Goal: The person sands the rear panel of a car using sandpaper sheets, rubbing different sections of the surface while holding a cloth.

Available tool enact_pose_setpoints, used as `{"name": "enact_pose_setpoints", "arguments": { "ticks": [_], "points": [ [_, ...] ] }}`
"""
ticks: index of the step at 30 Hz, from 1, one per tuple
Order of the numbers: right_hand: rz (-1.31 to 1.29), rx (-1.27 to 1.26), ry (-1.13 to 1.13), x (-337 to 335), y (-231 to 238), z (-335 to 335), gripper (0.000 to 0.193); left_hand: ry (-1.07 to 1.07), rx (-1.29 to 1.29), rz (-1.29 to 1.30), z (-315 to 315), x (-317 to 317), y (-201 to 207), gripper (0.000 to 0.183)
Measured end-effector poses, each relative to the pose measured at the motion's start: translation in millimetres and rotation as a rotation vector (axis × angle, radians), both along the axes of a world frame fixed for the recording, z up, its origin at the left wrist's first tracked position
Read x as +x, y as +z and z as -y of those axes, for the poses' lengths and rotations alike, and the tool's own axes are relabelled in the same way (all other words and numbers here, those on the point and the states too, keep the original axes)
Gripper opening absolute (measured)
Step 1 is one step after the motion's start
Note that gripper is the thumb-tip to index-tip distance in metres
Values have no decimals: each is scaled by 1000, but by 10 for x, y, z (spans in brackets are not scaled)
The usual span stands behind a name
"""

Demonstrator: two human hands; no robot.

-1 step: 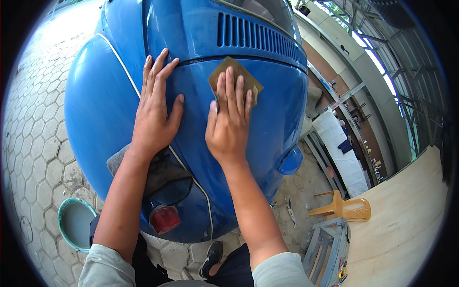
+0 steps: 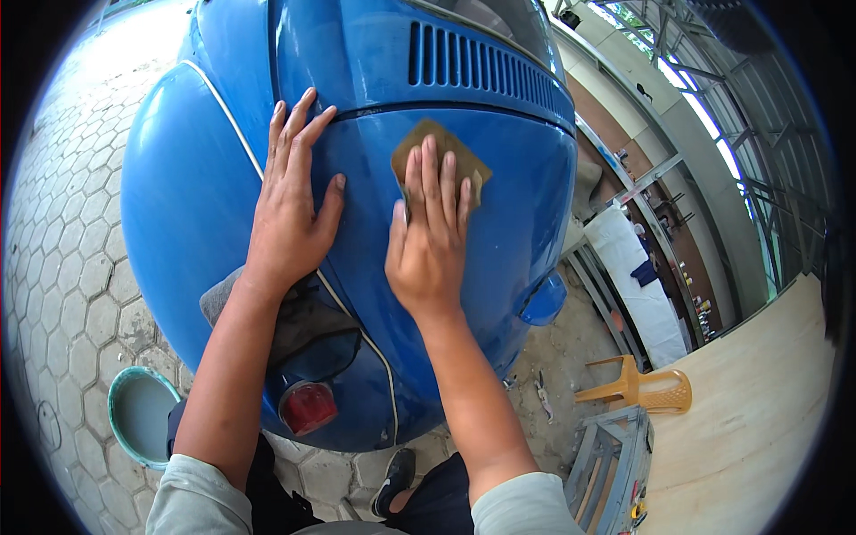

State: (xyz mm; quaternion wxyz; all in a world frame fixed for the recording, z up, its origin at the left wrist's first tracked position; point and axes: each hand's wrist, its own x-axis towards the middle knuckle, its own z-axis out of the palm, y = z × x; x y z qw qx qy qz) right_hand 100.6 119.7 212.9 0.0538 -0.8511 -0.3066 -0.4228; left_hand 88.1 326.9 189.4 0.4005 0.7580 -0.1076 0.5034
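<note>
An open-sided car body workshop — a blue car body (image 2: pixel 374 178) fills the centre, hexagonal paving (image 2: pixel 62 267) at left, metal roof framing (image 2: pixel 767 134) upper right.

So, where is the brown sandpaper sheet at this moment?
In the head view, the sandpaper sheet lies flat under the right hand on the blue car body, just below the vent slots.

Glossy blue painted metal car body (image 2: pixel 223 205); matt, rough brown sandpaper sheet (image 2: pixel 439 147).

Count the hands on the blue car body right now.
2. The left hand lies flat, fingers spread, beside the white trim line; the right hand presses a brown sheet of sandpaper below the vent slots.
</note>
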Motion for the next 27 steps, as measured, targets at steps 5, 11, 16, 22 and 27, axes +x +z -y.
{"name": "enact_pose_setpoints", "arguments": {
  "ticks": [5,11,16,22,27],
  "points": [
    [-182,-56,-33,-531,-631,526,75,2,-3,13,28,3,-8,76],
    [-79,-32,13,-139,-144,224,66,15,-13,33,58,35,-14,77],
    [76,-40,6,201,132,-27,78,2,4,57,35,82,-16,76],
    [-162,-66,-14,-437,-503,544,66,51,20,41,10,72,-72,76],
    [-117,-86,-49,-383,-497,581,75,19,-72,58,108,51,21,66]
  ]
}}
